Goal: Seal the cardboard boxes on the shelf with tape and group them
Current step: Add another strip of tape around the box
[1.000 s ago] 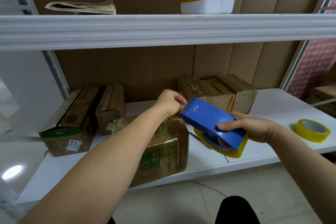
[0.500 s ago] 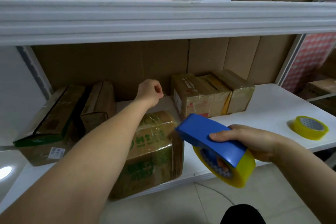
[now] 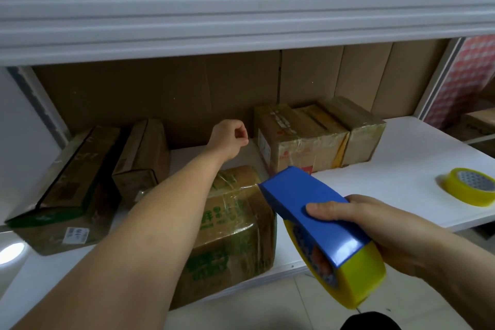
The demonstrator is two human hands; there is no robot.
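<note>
My right hand (image 3: 380, 225) grips a blue tape dispenser (image 3: 313, 211) loaded with a yellow tape roll (image 3: 359, 276), held at the shelf's front edge. My left hand (image 3: 230, 139) is stretched towards the back of the shelf, fingers pinched on the end of a clear tape strip (image 3: 254, 161) that runs back to the dispenser. Under the strip stands a cardboard box with green print (image 3: 235, 225), glossy with tape. Two long boxes (image 3: 67, 187) (image 3: 142, 158) lie at the left. Taped boxes (image 3: 302, 139) (image 3: 356, 128) sit together at the back right.
A spare yellow tape roll (image 3: 468, 186) lies on the white shelf (image 3: 401, 169) at the right. An upper shelf board (image 3: 241, 13) hangs close overhead. Cardboard sheets line the back wall. Tiled floor shows below the shelf edge.
My left hand moved away from the dispenser towards the back of the shelf, drawing tape out. My right hand brought the dispenser down and forward, off the box.
</note>
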